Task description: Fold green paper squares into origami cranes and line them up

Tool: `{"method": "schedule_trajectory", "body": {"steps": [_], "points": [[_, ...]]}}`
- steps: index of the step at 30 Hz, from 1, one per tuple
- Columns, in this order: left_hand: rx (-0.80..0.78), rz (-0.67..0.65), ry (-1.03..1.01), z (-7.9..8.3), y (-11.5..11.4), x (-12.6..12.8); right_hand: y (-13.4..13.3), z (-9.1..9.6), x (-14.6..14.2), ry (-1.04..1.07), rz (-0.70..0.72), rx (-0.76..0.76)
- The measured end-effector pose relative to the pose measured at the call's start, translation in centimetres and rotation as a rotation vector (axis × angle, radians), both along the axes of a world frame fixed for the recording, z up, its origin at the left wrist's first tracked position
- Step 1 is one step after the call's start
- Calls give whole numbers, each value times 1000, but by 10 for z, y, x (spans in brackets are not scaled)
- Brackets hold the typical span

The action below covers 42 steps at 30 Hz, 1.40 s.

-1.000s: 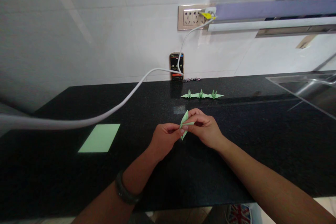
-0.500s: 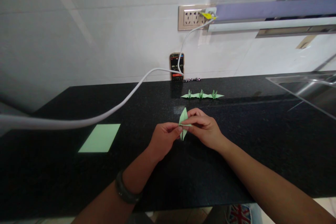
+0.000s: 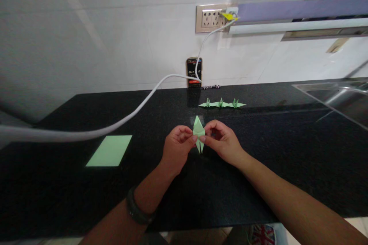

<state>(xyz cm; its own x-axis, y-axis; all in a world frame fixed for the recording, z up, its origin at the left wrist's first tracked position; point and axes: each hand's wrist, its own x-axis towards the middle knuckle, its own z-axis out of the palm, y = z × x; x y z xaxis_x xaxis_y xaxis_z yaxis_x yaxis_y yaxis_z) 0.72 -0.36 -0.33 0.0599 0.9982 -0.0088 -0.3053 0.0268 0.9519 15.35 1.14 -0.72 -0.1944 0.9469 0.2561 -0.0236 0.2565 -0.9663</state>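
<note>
A pale green folded origami paper (image 3: pixel 198 127) is held upright above the black countertop, its single point up and two narrow points hanging down. My left hand (image 3: pixel 177 146) pinches its left edge between thumb and fingers. On the opposite edge, my right hand (image 3: pixel 225 140) grips it the same way, the two thumbs nearly meeting on the front. Behind the hands stand three green paper cranes (image 3: pixel 221 103) in a row, wings touching or overlapping. Flat on the counter at the left lies a stack or sheet of green paper (image 3: pixel 109 151).
A phone (image 3: pixel 194 72) showing a timer leans on the tiled wall, with a beaded string (image 3: pixel 211 87) beside it. A white cable (image 3: pixel 138 109) runs from the wall socket (image 3: pixel 211 18) past the phone to the left. The sink (image 3: pixel 342 95) is at the right.
The folded paper has turned so its broad face shows, with a flap lying flat where it stuck out sideways before. My right fingers have shifted from its front to its right edge.
</note>
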Motion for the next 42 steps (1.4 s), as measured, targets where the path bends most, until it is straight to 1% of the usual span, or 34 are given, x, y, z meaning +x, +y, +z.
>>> {"method": "schedule_trajectory", "body": {"steps": [2, 5, 11, 15, 21, 28, 31, 34, 37, 39, 42], "points": [[55, -10, -23, 0, 0, 0, 0, 0, -1, 42, 33, -53], [110, -51, 0, 2, -2, 1, -1, 3, -1, 90, 90, -117], [112, -61, 125, 4, -3, 1, -1, 6, 1, 105, 124, -201], [172, -92, 225, 4, -3, -2, 0, 5, 1, 81, 128, -221], [165, -113, 167, 4, -3, 0, -1, 0, 0, 119, 67, -208], [193, -54, 210, 4, -3, 0, 2, -7, 0, 242, 150, -246], [188, -35, 258, 4, -3, -1, 2, -7, 0, 252, 166, -252], [189, -47, 264, 5, -3, -3, 1, -5, 0, 229, 166, -205], [169, -64, 222, 7, -3, -4, 0, 0, 2, 148, 158, -75], [133, -77, 161, 8, -2, -4, 0, 2, 4, 71, 140, 36], [35, -98, -6, 9, -1, -3, 2, 3, 8, -31, 96, 174]]}}
